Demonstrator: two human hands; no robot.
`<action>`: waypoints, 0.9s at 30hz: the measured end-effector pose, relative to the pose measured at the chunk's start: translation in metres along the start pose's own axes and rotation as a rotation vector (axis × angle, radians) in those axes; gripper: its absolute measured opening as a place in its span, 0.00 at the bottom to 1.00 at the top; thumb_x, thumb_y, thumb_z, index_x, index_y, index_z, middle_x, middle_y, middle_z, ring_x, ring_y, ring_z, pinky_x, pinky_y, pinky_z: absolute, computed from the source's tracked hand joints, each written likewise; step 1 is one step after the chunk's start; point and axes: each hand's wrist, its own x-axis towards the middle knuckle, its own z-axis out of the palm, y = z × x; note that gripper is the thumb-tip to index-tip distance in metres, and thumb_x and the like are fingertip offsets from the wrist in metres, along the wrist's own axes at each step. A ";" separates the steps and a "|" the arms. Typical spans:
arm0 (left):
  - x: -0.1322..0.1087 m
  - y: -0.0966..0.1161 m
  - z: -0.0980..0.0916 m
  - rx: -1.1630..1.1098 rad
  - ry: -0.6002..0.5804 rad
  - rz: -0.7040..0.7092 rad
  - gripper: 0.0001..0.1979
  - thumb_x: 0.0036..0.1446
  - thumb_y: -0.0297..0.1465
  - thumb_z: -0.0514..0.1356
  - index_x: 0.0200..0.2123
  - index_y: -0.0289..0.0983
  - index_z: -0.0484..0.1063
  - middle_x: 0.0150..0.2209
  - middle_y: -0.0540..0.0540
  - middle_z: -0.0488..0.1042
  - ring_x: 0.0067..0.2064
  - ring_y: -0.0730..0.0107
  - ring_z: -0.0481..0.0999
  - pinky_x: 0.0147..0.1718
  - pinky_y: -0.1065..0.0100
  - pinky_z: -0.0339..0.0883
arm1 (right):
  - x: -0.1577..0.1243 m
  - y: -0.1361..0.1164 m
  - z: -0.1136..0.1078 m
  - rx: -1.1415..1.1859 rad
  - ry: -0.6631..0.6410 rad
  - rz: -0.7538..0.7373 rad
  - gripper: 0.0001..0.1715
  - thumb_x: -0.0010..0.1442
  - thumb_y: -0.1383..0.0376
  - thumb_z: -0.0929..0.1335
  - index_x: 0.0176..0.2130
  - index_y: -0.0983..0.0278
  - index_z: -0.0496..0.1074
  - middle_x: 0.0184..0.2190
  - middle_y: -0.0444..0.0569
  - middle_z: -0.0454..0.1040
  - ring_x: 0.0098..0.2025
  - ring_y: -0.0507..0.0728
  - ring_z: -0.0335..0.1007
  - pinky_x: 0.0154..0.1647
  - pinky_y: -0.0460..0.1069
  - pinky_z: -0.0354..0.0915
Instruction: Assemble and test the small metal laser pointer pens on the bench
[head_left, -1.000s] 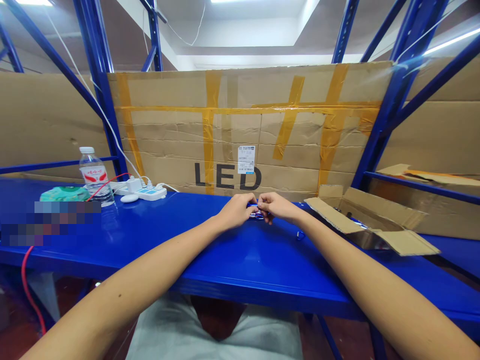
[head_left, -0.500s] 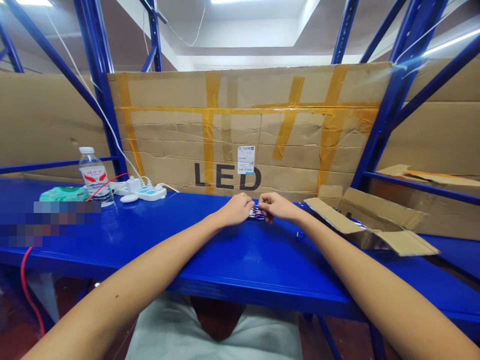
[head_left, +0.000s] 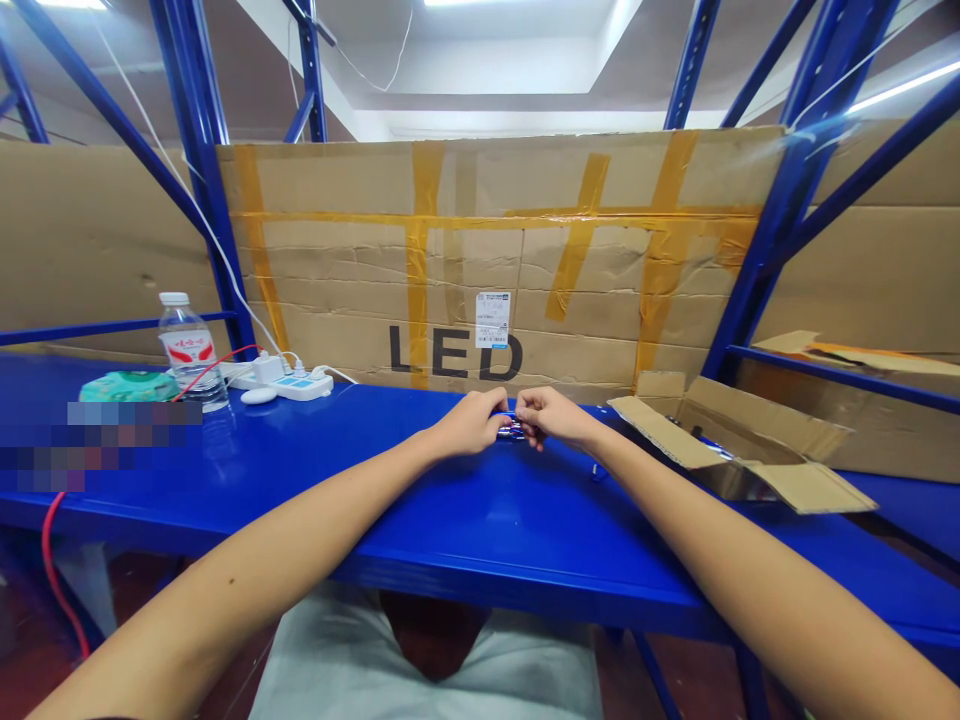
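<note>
My left hand [head_left: 474, 422] and my right hand [head_left: 551, 416] meet over the middle of the blue table [head_left: 480, 520]. Between them lie slim, shiny blue-and-silver pieces [head_left: 510, 433], partly covered by the fingers; their kind is too small to tell. The left fingers are closed around the near end of a blue piece. My right thumb and fingertips pinch at the other end. Beside my right wrist a small dark blue loop-like item [head_left: 598, 472] rests on the table, partly hidden by the forearm.
To the right stands an open cardboard box [head_left: 750, 470] with some blue and silver items inside. A water bottle [head_left: 191, 355], a green packet [head_left: 127, 386] and a white power strip [head_left: 300, 384] occupy the left. Behind leans a big taped carton [head_left: 337, 280] marked LED, between blue rack posts.
My left hand has shifted slightly and its thumb has lifted, and a blue piece now shows between both hands. The forearm covers more of the small loop-like item.
</note>
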 end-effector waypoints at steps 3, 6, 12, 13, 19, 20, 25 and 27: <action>-0.002 0.004 -0.002 0.132 0.009 0.089 0.03 0.59 0.26 0.53 0.36 0.36 0.66 0.32 0.45 0.74 0.34 0.65 0.72 0.32 0.68 0.62 | -0.001 -0.003 0.000 0.139 -0.009 0.067 0.11 0.51 0.68 0.68 0.25 0.63 0.59 0.13 0.38 0.62 0.15 0.49 0.62 0.13 0.42 0.58; -0.003 0.007 -0.004 0.293 -0.016 0.178 0.07 0.59 0.23 0.51 0.39 0.36 0.65 0.36 0.42 0.73 0.38 0.62 0.73 0.36 0.66 0.64 | -0.001 -0.004 -0.002 0.258 -0.039 0.115 0.10 0.46 0.71 0.67 0.24 0.63 0.59 0.13 0.38 0.60 0.15 0.48 0.59 0.13 0.42 0.55; -0.001 0.013 -0.001 0.335 0.040 0.170 0.08 0.66 0.30 0.47 0.41 0.34 0.63 0.39 0.40 0.70 0.42 0.59 0.73 0.42 0.61 0.67 | -0.001 -0.005 -0.005 0.247 -0.026 0.050 0.13 0.49 0.66 0.69 0.25 0.63 0.59 0.14 0.38 0.62 0.16 0.48 0.60 0.15 0.43 0.58; 0.000 0.013 0.001 0.327 0.056 0.131 0.09 0.66 0.29 0.45 0.42 0.33 0.63 0.40 0.39 0.70 0.41 0.60 0.73 0.42 0.60 0.67 | -0.001 -0.005 -0.006 0.225 -0.009 0.029 0.14 0.49 0.64 0.70 0.25 0.63 0.59 0.14 0.38 0.62 0.16 0.48 0.61 0.15 0.43 0.59; 0.001 0.010 0.006 0.355 0.005 0.024 0.10 0.66 0.27 0.46 0.40 0.32 0.66 0.47 0.37 0.65 0.41 0.65 0.73 0.44 0.62 0.68 | 0.002 -0.005 -0.005 0.057 0.032 -0.058 0.16 0.51 0.61 0.71 0.26 0.62 0.58 0.14 0.38 0.64 0.16 0.50 0.64 0.15 0.44 0.62; 0.002 0.009 0.006 0.354 -0.008 0.027 0.11 0.66 0.27 0.46 0.40 0.32 0.66 0.46 0.37 0.67 0.42 0.64 0.73 0.45 0.62 0.68 | 0.003 -0.004 -0.005 0.040 0.037 -0.063 0.16 0.52 0.61 0.70 0.26 0.62 0.59 0.14 0.38 0.64 0.16 0.50 0.64 0.15 0.44 0.63; 0.002 0.010 0.005 0.359 -0.042 0.020 0.12 0.67 0.29 0.45 0.38 0.33 0.67 0.37 0.39 0.72 0.40 0.61 0.74 0.42 0.62 0.68 | 0.003 -0.003 -0.003 0.034 0.055 -0.047 0.13 0.53 0.64 0.69 0.26 0.62 0.59 0.13 0.38 0.64 0.15 0.50 0.64 0.14 0.44 0.62; 0.001 0.011 0.005 0.402 -0.054 0.028 0.11 0.66 0.28 0.46 0.39 0.32 0.68 0.37 0.38 0.73 0.39 0.60 0.74 0.41 0.62 0.68 | 0.003 -0.003 -0.002 0.052 0.054 -0.006 0.12 0.53 0.65 0.68 0.25 0.62 0.59 0.13 0.38 0.63 0.15 0.50 0.64 0.14 0.43 0.61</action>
